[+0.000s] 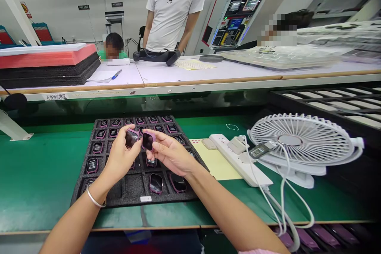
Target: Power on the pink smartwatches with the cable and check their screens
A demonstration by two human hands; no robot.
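Observation:
My left hand (121,154) is closed on a purple-cased smartwatch (131,138), its dark screen turned up. Close beside it, my right hand (169,151) grips a second purple smartwatch (148,141) between thumb and fingers, also with a dark screen. Both hands are raised over a black foam tray (133,184) on the green bench. Several purple smartwatches sit in the tray's pockets, many with lit text on their screens; one dark-screened watch (156,183) lies in the front row. A few pockets are bare, and my hands and forearms hide part of the tray.
Right of the tray are a yellow sheet (218,160), a white power strip (235,158) with plugs and cables, and a white fan (300,139). A raised shelf (178,83) crosses behind, holding stacked foam (47,65). People are beyond it, one standing in a white shirt (175,12).

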